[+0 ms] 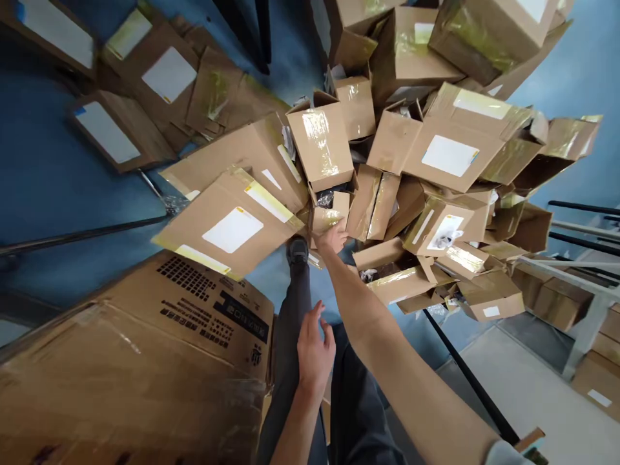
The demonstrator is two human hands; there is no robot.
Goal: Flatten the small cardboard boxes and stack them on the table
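Note:
My right hand (333, 237) reaches far forward and down into a heap of taped cardboard boxes. Its fingers curl onto the edge of a small open box (328, 213) at the heap's near edge. My left hand (314, 349) hangs nearer to me above my dark trouser leg, with fingers apart and nothing in it. A box with a white label (232, 223) lies just left of the right hand. An upright taped box (322, 145) stands behind the small one.
A big printed carton (159, 349) stands at my lower left. More labelled boxes (450, 152) pile up right and on the blue floor (53, 181) at the upper left. My shoe (296, 248) is by the heap. Metal racking (581, 278) with boxes stands on the right.

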